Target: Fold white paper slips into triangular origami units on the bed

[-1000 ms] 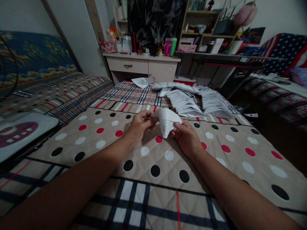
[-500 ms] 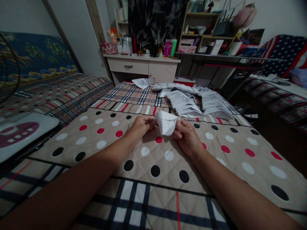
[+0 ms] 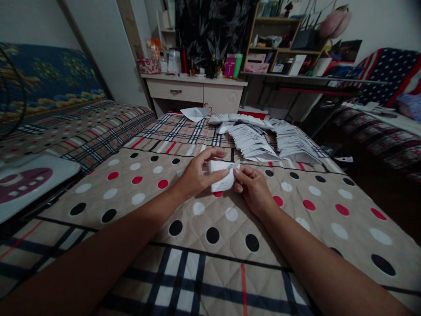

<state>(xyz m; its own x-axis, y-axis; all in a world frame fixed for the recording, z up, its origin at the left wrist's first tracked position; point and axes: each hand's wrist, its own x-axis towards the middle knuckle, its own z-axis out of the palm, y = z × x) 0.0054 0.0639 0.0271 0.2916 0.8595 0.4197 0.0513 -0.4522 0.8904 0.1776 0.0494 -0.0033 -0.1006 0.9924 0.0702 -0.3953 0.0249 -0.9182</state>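
Observation:
A small folded piece of white paper (image 3: 217, 182) with print on it is between my two hands, just above the dotted bedspread (image 3: 230, 237). My left hand (image 3: 199, 175) has its thumb across the near face of the paper, with the fingers curved behind and above it. At the paper's right corner, my right hand (image 3: 251, 184) pinches the edge between thumb and fingers. Beyond my hands lie rows of folded papers (image 3: 255, 145), packed closely together, with another row (image 3: 296, 142) to their right. A loose folded sheet (image 3: 195, 114) rests farther back on the left.
A white dressing table (image 3: 194, 90) with bottles and boxes stands past the bed's far end. To its right is a desk with shelves (image 3: 279, 50). At the left edge sits a white plastic item with a purple panel (image 3: 29, 182). A patterned chair cover (image 3: 384, 77) is at right.
My left hand has shifted from pinching the paper's left edge to laying its thumb over the front. The paper has turned and looks flatter. My right hand has moved slightly left, still pinching.

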